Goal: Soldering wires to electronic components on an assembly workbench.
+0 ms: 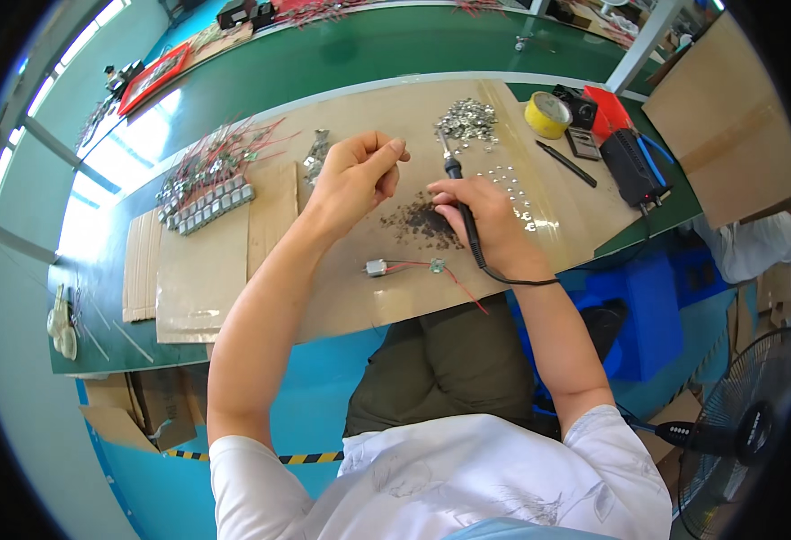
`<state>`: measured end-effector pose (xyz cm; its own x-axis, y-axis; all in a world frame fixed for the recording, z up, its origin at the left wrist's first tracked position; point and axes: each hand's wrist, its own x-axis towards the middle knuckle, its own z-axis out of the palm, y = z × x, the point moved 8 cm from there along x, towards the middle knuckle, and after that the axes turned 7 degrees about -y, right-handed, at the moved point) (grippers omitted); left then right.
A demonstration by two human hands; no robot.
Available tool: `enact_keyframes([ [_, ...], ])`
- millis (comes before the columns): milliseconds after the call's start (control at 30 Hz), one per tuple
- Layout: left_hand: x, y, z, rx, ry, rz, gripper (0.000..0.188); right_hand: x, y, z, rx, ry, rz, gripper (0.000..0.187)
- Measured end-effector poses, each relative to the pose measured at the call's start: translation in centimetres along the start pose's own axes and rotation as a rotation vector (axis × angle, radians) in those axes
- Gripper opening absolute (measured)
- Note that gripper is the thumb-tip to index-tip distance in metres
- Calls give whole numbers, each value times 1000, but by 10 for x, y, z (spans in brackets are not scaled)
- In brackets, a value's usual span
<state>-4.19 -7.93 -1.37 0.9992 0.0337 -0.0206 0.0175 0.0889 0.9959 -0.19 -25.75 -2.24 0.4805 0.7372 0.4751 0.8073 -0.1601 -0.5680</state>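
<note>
**Soldering iron gripped, left hand pinched above the board**

Nearest the camera, a small silver motor with red wires and a tiny green board [402, 266] lies close to the near edge of the brown cardboard work sheet [224, 261] covering the green table. Just beyond it, the right hand [478, 216] is wrapped tight around a black-handled soldering iron [458, 184], tip pointing toward the far edge, its black cable looping back over the wrist. Beside that hand sits a dark scorched patch of solder debris [418, 220]. Up on the left, the left hand [357, 171] hovers with fingertips pinched together; what they pinch is too small to tell. Further out, a heap of small silver metal parts [466, 120] sits near the far edge, a yellow tape roll [548, 114] toward the far right corner, and rows of red-wired motors [206, 184] crowd the left side.
</note>
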Motion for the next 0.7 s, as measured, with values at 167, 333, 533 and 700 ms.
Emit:
enact_keyframes([
  [167, 11, -27, -4, 258, 94, -19, 19, -2, -1, -2, -17, 54, -56, 36],
  [333, 3, -45, -1, 481, 63, 29, 17, -3, -6, -8, 31, 124, -7, 41],
  [533, 4, -42, 29, 565, -60, 9, 16, -8, -5, -11, 56, 186, -105, 46],
  [700, 4, -50, 29, 473, -82, 22, 14, -10, -14, -15, 68, 174, -130, 43],
])
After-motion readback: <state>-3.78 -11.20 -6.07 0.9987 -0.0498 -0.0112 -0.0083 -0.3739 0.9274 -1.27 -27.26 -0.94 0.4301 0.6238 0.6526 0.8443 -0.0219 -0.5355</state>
